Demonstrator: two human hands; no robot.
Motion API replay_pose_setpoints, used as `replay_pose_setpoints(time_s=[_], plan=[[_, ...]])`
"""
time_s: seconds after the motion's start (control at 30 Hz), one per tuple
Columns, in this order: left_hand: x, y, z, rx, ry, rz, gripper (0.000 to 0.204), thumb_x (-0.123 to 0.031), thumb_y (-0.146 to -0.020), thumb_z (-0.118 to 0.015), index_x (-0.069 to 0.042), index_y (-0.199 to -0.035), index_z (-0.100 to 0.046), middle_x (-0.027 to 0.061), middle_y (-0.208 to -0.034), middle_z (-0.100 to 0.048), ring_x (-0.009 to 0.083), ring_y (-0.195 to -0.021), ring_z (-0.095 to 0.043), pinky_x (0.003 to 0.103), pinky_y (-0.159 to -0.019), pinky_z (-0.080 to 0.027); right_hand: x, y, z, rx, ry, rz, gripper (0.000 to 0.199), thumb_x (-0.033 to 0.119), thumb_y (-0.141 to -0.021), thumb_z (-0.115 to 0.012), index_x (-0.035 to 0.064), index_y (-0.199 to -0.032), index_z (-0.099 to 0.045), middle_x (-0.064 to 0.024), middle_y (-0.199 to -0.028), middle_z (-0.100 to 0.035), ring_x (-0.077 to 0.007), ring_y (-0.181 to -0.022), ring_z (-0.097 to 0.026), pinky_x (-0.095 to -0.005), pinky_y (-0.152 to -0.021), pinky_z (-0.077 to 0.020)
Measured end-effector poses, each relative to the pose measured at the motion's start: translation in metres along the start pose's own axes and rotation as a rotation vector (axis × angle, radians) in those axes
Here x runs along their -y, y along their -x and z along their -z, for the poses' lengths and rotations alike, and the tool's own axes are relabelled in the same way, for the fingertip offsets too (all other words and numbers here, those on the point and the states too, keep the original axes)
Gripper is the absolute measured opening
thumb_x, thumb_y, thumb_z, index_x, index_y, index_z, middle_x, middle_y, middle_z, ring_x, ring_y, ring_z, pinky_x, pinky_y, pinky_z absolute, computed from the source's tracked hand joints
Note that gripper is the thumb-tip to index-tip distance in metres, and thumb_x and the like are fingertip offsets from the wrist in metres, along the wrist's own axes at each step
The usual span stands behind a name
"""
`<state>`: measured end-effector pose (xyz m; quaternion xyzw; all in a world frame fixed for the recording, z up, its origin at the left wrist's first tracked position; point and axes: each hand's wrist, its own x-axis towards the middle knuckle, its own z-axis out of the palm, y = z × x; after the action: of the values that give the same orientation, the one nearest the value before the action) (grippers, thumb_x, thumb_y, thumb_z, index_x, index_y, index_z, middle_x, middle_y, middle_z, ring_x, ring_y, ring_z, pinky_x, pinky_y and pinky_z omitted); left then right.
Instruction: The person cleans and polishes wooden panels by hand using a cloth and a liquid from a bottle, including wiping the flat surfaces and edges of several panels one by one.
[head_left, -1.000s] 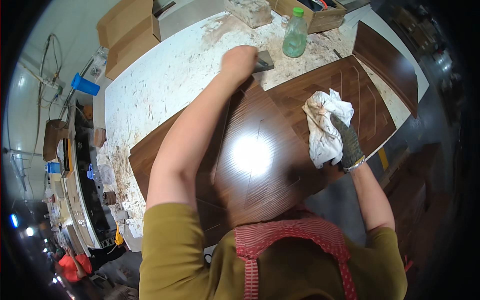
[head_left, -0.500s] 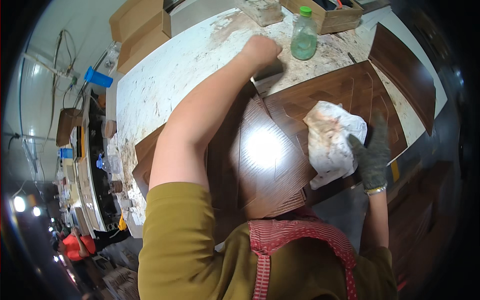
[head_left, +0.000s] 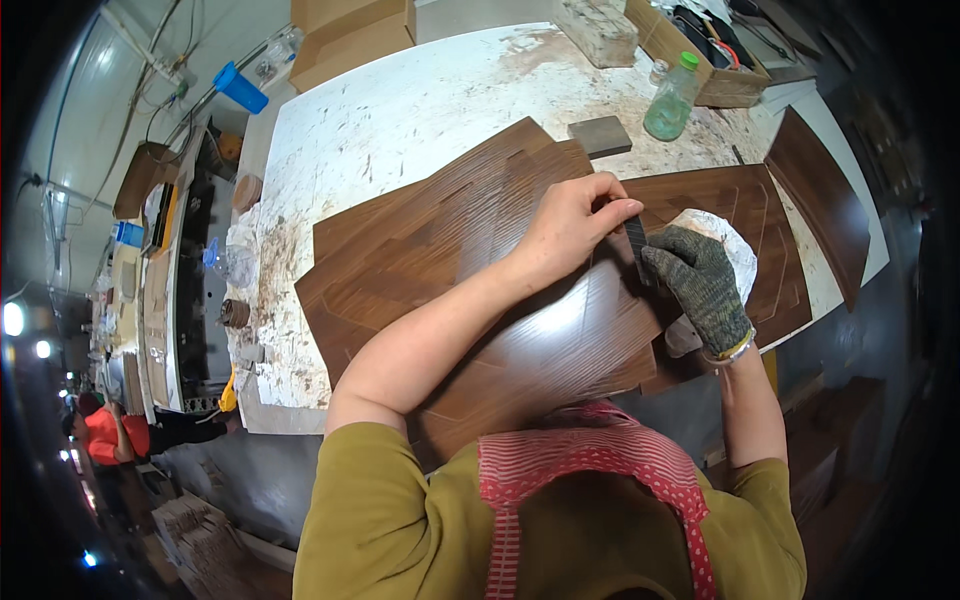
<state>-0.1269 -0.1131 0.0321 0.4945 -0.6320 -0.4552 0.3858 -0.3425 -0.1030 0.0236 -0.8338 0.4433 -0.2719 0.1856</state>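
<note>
My bare left hand (head_left: 580,222) pinches the upper end of a narrow dark strip (head_left: 636,238) between thumb and fingers. The lower end of the strip meets my right hand (head_left: 695,280), which wears a dark knitted glove and has its fingers closed on it. Below both hands lie overlapping dark brown wood panels (head_left: 430,240) with a glossy, grained face. Partly hidden beneath the glove is a crumpled, stained white cloth (head_left: 735,250), resting on another brown panel (head_left: 770,210) with thin outlines on its face.
Beyond the panels sit a grey-brown block (head_left: 600,136) and a clear bottle with a green cap (head_left: 670,100). A wooden box of tools (head_left: 735,85) stands at the far right. A curved brown panel (head_left: 820,200) lies near the right edge of the stained white table (head_left: 400,110).
My left hand has come back from the far side of the table to the strip. My gloved right hand has moved left, over the cloth. The view has shifted.
</note>
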Motion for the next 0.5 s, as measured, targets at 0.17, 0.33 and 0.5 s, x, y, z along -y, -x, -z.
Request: replay_pose_setpoints(time_s=[0.17,0.33,0.5], plan=[[0.020,0.052,0.058,-0.178,-0.006,-0.083,0.020,-0.023,-0.096,-0.063,-0.005,-0.104,-0.067,0.0047,-0.088,-0.067,0.0101,-0.082,-0.060,0.025,-0.074,-0.049,0.017,-0.028,-0.024,0.254,-0.390,-0.174,0.024,0.027,-0.088,-0.065,0.0048,-0.097,-0.067,-0.0131,-0.082,-0.066,-0.0270,-0.078,-0.064,-0.0390,-0.071,-0.0496],[0.064,0.172,0.181,-0.745,-0.467,0.147,0.049,-0.032,-0.098,-0.056,0.002,-0.133,-0.051,0.0187,-0.129,-0.057,0.0268,-0.114,-0.057,0.038,-0.099,-0.044,0.032,-0.127,-0.060,0.036,0.130,0.003,0.027,0.030,-0.092,-0.057,0.0038,-0.092,-0.062,-0.0220,-0.087,-0.063,-0.0394,-0.089,-0.060,-0.0475,-0.080,-0.0464],[0.122,0.263,0.185,-0.795,-0.193,0.464,0.069,-0.031,-0.102,-0.050,0.007,-0.151,-0.022,0.0257,-0.154,-0.031,0.0314,-0.144,-0.031,0.036,-0.117,-0.025,0.079,-0.158,-0.129,0.092,0.448,0.203,0.022,0.024,-0.092,-0.053,0.0070,-0.101,-0.065,-0.0208,-0.091,-0.067,-0.0393,-0.090,-0.063,-0.0481,-0.081,-0.0488]])
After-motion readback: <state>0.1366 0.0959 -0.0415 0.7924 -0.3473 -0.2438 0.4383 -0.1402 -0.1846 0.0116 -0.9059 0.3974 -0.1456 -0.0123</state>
